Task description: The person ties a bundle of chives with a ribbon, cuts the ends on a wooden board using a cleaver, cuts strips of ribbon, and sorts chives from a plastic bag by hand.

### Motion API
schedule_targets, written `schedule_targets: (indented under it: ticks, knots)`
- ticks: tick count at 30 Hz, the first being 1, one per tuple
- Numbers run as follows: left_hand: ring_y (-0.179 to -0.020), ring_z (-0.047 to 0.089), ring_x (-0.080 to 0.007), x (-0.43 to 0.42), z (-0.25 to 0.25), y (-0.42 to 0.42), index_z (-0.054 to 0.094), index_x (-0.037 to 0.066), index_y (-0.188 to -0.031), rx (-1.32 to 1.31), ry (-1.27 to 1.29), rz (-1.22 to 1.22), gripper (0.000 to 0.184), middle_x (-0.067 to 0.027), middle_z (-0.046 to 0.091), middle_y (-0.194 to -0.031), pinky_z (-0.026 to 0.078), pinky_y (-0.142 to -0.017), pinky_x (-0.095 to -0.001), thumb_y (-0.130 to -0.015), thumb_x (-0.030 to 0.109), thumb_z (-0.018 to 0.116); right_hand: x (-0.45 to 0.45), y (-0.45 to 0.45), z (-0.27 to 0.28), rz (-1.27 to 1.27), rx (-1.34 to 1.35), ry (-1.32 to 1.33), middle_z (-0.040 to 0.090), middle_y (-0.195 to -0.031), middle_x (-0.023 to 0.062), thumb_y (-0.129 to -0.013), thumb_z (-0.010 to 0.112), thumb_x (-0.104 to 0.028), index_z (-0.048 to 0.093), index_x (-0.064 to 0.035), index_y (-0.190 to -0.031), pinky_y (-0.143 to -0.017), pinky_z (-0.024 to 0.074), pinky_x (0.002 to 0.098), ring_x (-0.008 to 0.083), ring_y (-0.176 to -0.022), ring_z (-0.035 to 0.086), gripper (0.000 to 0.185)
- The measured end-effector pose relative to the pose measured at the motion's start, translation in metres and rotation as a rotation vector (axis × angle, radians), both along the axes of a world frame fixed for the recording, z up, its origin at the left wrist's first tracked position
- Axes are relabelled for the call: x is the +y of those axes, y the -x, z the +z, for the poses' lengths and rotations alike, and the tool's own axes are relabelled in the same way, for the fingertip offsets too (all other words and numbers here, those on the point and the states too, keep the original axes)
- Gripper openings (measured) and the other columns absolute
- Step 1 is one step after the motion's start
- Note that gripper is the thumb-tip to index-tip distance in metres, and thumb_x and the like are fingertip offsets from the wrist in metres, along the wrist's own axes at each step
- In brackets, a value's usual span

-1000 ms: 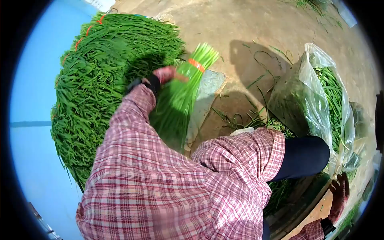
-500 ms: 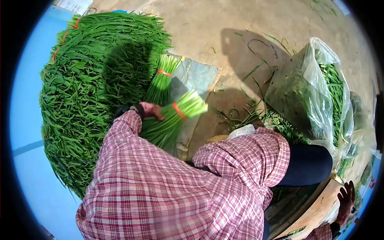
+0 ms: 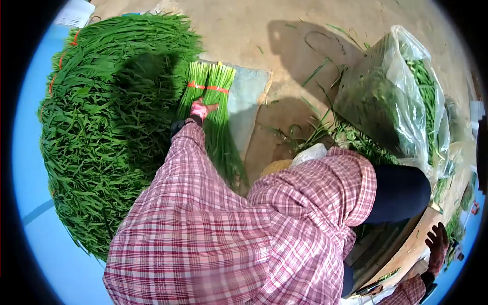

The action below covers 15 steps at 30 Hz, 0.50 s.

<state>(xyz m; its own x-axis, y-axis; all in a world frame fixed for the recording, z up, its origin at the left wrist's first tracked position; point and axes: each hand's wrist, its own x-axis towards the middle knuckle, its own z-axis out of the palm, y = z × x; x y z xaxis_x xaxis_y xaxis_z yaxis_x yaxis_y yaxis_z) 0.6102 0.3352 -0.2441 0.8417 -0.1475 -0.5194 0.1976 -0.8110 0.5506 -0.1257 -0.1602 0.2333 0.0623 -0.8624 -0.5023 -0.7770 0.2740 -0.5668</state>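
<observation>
Plaid cloth [image 3: 193,239] of the wearer's shirt fills the view at six o'clock, and a dark trouser leg [image 3: 401,193] sticks out toward half past three. Out at four o'clock hangs the right hand [image 3: 438,246], its grip open and empty, fingers spread.

The left hand [image 3: 203,109] reaches up to between ten and eleven o'clock. Its grip is closed on a bundle [image 3: 222,119] of green stalks, just below the red band, pale cut ends pointing toward twelve. A second bundle [image 3: 194,76], also banded in red, lies against it on its nine o'clock side. A grey-blue mat [image 3: 249,94] shows beside the held stalks, toward twelve.

A large heap [image 3: 101,137] of leafy greens rises at nine to ten o'clock, red bands along its outer edge. Loose stalks [image 3: 321,127] litter the floor [image 3: 234,30] near half past two. At two o'clock leans a clear plastic bag [image 3: 373,99] with greens inside. Farthest, near ten o'clock, sits a white perforated object [image 3: 73,13].
</observation>
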Motion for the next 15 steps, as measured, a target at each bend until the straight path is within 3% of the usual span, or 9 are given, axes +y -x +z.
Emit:
schedule_targets:
  ticks: [2, 3, 6, 10, 11, 12, 14, 15]
  knots:
    - [-0.099, 0.064, -0.0239, 0.012, -0.014, -0.01, 0.055, -0.003, -0.128, 0.107, 0.204, -0.04, 0.08, -0.0147, 0.068, -0.113, 0.049, -0.091, -0.0345, -0.064, 0.03, 0.089, 0.003, -0.011, 0.002, 0.067, -0.006, -0.02, 0.057, -0.13, 0.0127, -0.097, 0.056, -0.04, 0.049, -0.0085, -0.139, -0.083, 0.0512, 0.0325, 0.021, -0.104, 0.062, 0.053]
    - [-0.094, 0.065, -0.0236, 0.01, -0.018, -0.007, 0.06, -0.002, -0.123, -0.002, 0.246, -0.03, 0.071, -0.0132, 0.069, -0.108, 0.05, -0.088, -0.0347, -0.066, 0.029, 0.088, 0.004, -0.018, 0.0, 0.076, 0.01, 0.0, 0.057, -0.13, 0.0128, -0.097, 0.055, -0.04, 0.049, -0.0085, -0.139, -0.083, 0.0517, 0.0325, 0.0209, -0.104, 0.062, 0.053]
    - [-0.092, 0.065, -0.0228, 0.002, 0.0, 0.0, 0.06, -0.001, -0.122, -0.044, 0.127, -0.029, 0.069, -0.0117, 0.07, -0.106, 0.05, -0.087, -0.0347, -0.066, 0.029, 0.088, 0.007, -0.029, -0.003, 0.107, 0.011, 0.027, 0.058, -0.129, 0.0129, -0.098, 0.054, -0.039, 0.049, -0.0079, -0.139, -0.083, 0.0526, 0.032, 0.0205, -0.104, 0.062, 0.052]
    - [-0.092, 0.067, -0.0234, -0.01, 0.029, 0.009, 0.058, 0.0, -0.126, -0.122, 0.31, -0.054, 0.075, -0.0141, 0.07, -0.107, 0.052, -0.085, -0.0348, -0.066, 0.033, 0.087, -0.004, -0.023, -0.011, 0.129, 0.001, -0.003, 0.06, -0.126, 0.0125, -0.098, 0.056, -0.038, 0.049, -0.0071, -0.139, -0.081, 0.0531, 0.0308, 0.0196, -0.102, 0.063, 0.052]
    - [-0.09, 0.067, -0.0255, -0.009, 0.007, -0.008, 0.055, 0.001, -0.131, -0.169, 0.175, -0.07, 0.082, -0.0164, 0.07, -0.108, 0.052, -0.083, -0.0351, -0.066, 0.04, 0.087, -0.004, -0.023, -0.012, 0.15, -0.021, -0.005, 0.061, -0.125, 0.0114, -0.098, 0.056, -0.037, 0.049, -0.0067, -0.139, -0.08, 0.0531, 0.0304, 0.0187, -0.1, 0.063, 0.052]
    - [-0.103, 0.065, -0.0295, -0.028, 0.045, -0.004, 0.048, 0.002, -0.137, -0.137, -0.062, -0.039, 0.092, -0.02, 0.065, -0.118, 0.05, -0.091, -0.0363, -0.066, 0.045, 0.085, -0.01, -0.017, -0.015, 0.143, -0.02, -0.01, 0.061, -0.124, 0.0105, -0.098, 0.056, -0.037, 0.05, -0.0068, -0.138, -0.079, 0.0531, 0.0301, 0.018, -0.099, 0.063, 0.051]
    - [-0.115, 0.06, -0.0282, -0.026, 0.003, -0.033, 0.038, -0.006, -0.141, -0.221, -0.262, -0.146, 0.105, -0.0235, 0.06, -0.126, 0.048, -0.096, -0.0357, -0.067, 0.053, 0.082, -0.001, -0.027, -0.013, 0.152, -0.018, 0.017, 0.061, -0.124, 0.0101, -0.098, 0.055, -0.035, 0.049, -0.0068, -0.139, -0.078, 0.053, 0.0296, 0.0177, -0.098, 0.063, 0.05]
    - [-0.126, 0.051, -0.0316, -0.028, -0.018, -0.049, 0.032, -0.005, -0.144, -0.16, -0.4, -0.226, 0.113, -0.0256, 0.051, -0.136, 0.044, -0.102, -0.0379, -0.063, 0.055, 0.083, 0.004, -0.03, -0.012, 0.163, -0.007, 0.027, 0.06, -0.126, 0.0106, -0.098, 0.055, -0.037, 0.048, -0.0067, -0.139, -0.08, 0.0524, 0.0311, 0.0185, -0.1, 0.063, 0.051]
